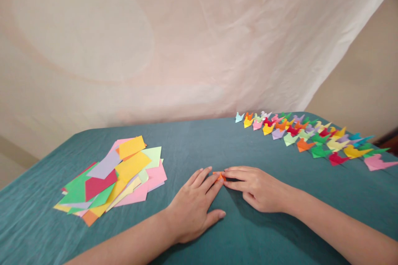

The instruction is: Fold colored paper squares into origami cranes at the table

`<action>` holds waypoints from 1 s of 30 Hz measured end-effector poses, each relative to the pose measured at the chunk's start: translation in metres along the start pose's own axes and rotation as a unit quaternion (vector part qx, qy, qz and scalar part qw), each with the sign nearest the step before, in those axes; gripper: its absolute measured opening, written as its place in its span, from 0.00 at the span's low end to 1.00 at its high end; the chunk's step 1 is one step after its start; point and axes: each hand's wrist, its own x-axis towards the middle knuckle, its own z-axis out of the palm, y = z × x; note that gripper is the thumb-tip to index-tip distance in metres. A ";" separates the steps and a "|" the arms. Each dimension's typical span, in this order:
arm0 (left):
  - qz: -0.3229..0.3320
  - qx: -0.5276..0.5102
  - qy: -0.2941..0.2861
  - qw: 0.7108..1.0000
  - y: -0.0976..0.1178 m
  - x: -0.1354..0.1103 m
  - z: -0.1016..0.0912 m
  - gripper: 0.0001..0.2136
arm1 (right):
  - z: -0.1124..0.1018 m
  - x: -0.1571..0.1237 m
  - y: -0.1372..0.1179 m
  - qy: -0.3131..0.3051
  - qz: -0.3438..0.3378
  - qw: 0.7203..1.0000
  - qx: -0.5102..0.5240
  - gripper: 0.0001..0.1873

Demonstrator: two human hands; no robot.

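A small folded piece of orange paper (220,175) lies on the cloth between my hands, mostly covered by fingertips. My left hand (195,203) rests palm down and flat, its fingers stretched out and their tips on the paper's left part. The left thumb points right, apart from the paper. From the other side, my right hand (261,188) reaches in with its index and middle fingers extended, their tips touching the paper's right edge. Its thumb is bent beneath, away from the paper, and its other fingers are partly hidden.
Loose coloured paper sheets (132,168) lie in an overlapping pile to the left. Several folded paper birds (320,137) in many colours stand in rows at the back right. A dark green cloth (192,145) covers the table, with a pale hanging sheet (186,49) behind it.
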 end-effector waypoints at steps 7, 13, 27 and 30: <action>0.005 -0.003 -0.009 1.000 -0.001 0.001 -0.002 0.29 | 0.000 0.001 0.000 0.011 0.001 1.000 0.006 0.29; 0.009 0.009 -0.002 1.000 -0.003 0.002 -0.005 0.28 | 0.000 0.002 -0.001 0.015 0.005 1.000 0.011 0.28; 0.009 0.016 0.003 1.000 -0.004 0.001 -0.005 0.28 | 0.005 0.001 0.004 0.055 -0.019 0.998 0.024 0.26; 0.004 0.006 0.003 1.000 -0.004 0.001 -0.005 0.28 | 0.004 0.003 0.001 0.056 -0.016 0.998 0.017 0.25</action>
